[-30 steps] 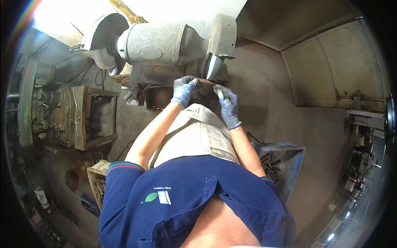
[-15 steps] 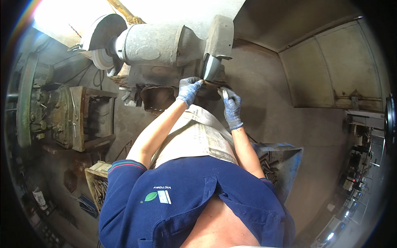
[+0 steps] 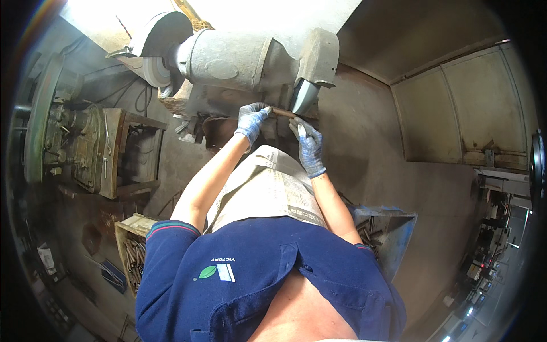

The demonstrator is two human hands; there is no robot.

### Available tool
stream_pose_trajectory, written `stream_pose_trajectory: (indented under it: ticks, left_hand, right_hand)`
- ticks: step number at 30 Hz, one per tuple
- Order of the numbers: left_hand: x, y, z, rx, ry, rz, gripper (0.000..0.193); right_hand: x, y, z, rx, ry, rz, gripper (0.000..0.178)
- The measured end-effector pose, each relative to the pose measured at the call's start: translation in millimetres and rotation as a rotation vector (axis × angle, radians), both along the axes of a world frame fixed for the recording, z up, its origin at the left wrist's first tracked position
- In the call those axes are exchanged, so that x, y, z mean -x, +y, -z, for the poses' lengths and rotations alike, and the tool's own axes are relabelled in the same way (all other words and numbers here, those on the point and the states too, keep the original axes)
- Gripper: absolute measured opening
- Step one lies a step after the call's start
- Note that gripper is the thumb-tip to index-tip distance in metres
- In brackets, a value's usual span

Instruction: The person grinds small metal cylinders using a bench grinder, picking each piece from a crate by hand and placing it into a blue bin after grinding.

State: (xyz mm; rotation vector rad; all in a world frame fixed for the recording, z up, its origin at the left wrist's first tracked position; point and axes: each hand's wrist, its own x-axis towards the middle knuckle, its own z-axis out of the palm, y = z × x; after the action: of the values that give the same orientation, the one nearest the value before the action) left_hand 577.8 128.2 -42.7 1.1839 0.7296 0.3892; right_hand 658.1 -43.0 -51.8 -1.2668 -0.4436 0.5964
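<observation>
The big grey bench grinder (image 3: 239,57) fills the top of the view, one wheel (image 3: 156,71) at its left end and a guarded wheel (image 3: 313,62) at its right. Over the last second the two gloved hands have climbed from below the guard to the wheel's lower edge, so the thin rusty rod (image 3: 283,113) they carry now lies with its right end just under the guard, at or very near the wheel; whether it touches cannot be told. That looks like the start of grinding the rod's tip.

The left hand (image 3: 250,119) is closed over the rod's left end, fingers curled down. The right hand (image 3: 307,145) pinches the rod nearer the wheel from below, fingers folded.

A pale apron (image 3: 268,194) hangs between the forearms.

Containers: a blue metal bin (image 3: 393,233) stands on the floor at the person's right, with dark metal pieces piled inside. A pale crate (image 3: 131,251) at the left holds a stack of short rods or tubes lying side by side.
</observation>
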Motion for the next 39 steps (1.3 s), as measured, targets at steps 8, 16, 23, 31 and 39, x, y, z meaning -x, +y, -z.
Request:
stream_pose_trajectory:
  ticks: [8,16,23,31,39]
  left_hand:
    - [47,-28,-37,0.053,-0.182,0.08,0.013]
    - [58,-42,-74,-0.261,-0.31,0.244,0.015]
    - [52,-64,-70,-0.339,-0.228,0.577,0.022]
    - [86,-38,-6,-0.163,0.029,0.669,0.027]
    - [135,7,29,-0.14,0.179,0.458,0.016]
  right_hand:
    - [32,-35,-70,0.175,-0.932,0.081,0.038]
    - [69,-65,-101,0.234,-1.073,0.229,0.05]
    - [108,-111,-109,0.342,-0.928,0.382,0.049]
    - [147,-241,-119,0.671,-0.613,0.726,0.04]
    - [163,-402,-30,0.625,-0.103,1.152,0.033]
